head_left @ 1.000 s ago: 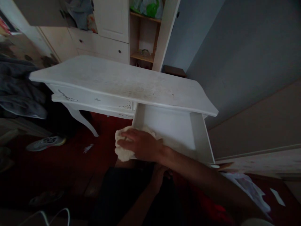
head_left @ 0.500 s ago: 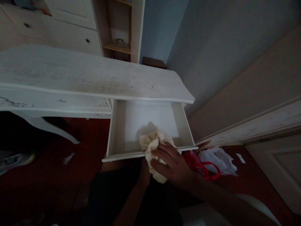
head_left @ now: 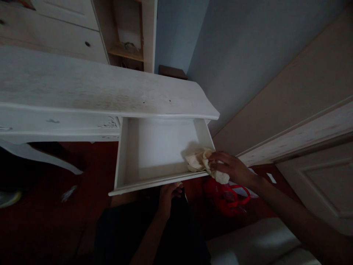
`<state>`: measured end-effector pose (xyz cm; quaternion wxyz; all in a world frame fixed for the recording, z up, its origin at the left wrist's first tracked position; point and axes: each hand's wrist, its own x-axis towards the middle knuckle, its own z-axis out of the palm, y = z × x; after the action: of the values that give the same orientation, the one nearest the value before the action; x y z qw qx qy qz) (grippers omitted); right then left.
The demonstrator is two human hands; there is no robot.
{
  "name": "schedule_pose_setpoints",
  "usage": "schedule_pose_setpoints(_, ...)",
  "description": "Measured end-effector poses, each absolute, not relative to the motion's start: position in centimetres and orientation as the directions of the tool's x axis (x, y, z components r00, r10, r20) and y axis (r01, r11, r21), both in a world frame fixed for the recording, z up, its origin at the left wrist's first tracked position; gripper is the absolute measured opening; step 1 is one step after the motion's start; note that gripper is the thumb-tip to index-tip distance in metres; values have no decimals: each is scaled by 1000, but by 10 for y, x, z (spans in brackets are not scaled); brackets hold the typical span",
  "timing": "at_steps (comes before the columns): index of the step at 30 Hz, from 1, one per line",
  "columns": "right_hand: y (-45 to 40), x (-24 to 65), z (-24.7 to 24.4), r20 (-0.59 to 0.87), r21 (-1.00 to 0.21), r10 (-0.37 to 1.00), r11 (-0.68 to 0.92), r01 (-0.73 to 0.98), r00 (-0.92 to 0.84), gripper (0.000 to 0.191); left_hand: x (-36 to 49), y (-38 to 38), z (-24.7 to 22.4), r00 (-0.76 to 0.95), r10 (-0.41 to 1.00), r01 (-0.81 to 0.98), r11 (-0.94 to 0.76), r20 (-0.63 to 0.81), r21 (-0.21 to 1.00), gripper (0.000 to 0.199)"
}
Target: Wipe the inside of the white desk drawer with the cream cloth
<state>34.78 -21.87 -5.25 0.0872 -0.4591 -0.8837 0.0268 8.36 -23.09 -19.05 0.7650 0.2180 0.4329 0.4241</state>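
My right hand [head_left: 228, 167] grips a crumpled cream cloth [head_left: 202, 159] at the front right corner of the pulled-out white drawer [head_left: 132, 184]. Part of the cloth lies inside the drawer, and the rest drapes over its front edge and right corner. Just below the drawer front is my left hand [head_left: 168, 197], its fingers curled. A small pale spot shows by those fingertips; whether it is something held is too dark to tell. The drawer's pale floor is visible, with a shadow beside the cloth.
The white desk [head_left: 154, 95] has a stained top and a curved leg [head_left: 52, 158]. A wall [head_left: 248, 73] rises close on the right. On the dark red floor lie a red bag [head_left: 223, 197] and a white scrap [head_left: 271, 178]. Behind stands a cabinet [head_left: 60, 36] with open shelves.
My right hand has moved the cloth rightwards, from the middle of the drawer's front edge to its right corner. My left hand, formerly partly behind the cloth, now shows. The view has shifted slightly.
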Motion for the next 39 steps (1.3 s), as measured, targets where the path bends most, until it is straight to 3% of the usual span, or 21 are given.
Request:
schedule_pose_setpoints(3,-195,339,-53,98,-80,773,634,769,-627,30,84,-231,-192,270,844,-464,535,-463,706,37)
schedule_pose_setpoints(7,-152,325,-62,22,-18,823,568,823,-568,31,85,-231,-191,269,847,-457,531,-458,714,38)
schedule_pose_setpoints(12,-90,290,-74,-14,138,943,330,934,-332,34,86,-231,-188,254,854,-460,519,-454,720,38)
schedule_pose_setpoints(18,-40,240,-96,145,31,989,9,999,-14,37,85,-232,-188,253,855,-458,518,-452,723,36)
schedule_pose_setpoints(22,-36,234,-106,148,-83,982,134,987,-121,47,87,-232,-191,267,844,-459,536,-466,708,35)
schedule_pose_setpoints(27,-66,257,-105,-65,-178,921,368,913,-384,83,87,-231,-197,290,841,-457,542,-457,706,37)
schedule_pose_setpoints(31,-100,282,-93,-303,-144,862,380,914,-406,114,87,-231,-198,296,839,-459,544,-456,702,37)
schedule_pose_setpoints(33,-108,293,-86,-379,-195,812,398,896,-444,123,87,-232,-198,305,839,-469,543,-450,696,37)
schedule_pose_setpoints(36,-108,302,-81,-461,-302,733,400,865,-500,135,87,-233,-199,304,848,-478,531,-435,700,36)
schedule_pose_setpoints(39,-104,298,-86,-466,-317,724,399,860,-508,140,88,-232,-198,296,843,-469,538,-449,701,37)
